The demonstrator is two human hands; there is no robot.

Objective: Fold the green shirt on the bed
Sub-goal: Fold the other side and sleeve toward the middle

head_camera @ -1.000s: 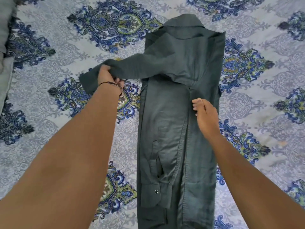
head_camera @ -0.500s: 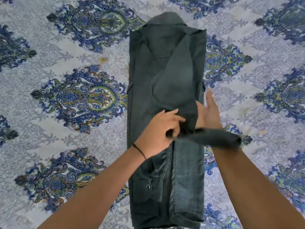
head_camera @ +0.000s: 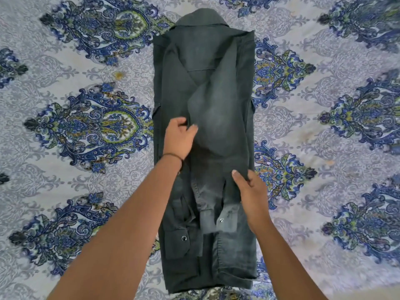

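left hand point(head_camera: 179, 138) loosely curled | right hand point(head_camera: 251, 192) pinching (thumb up)

Even, soft daylight; no glare, no hard shadows.
Bedspread point(head_camera: 86, 131) pattern bows at frame edges, wide-angle distortion. Slight motion blur on shirt point(head_camera: 216, 131) sleeve and lower cuff; corners softer than centre; faint shadow under forearms.
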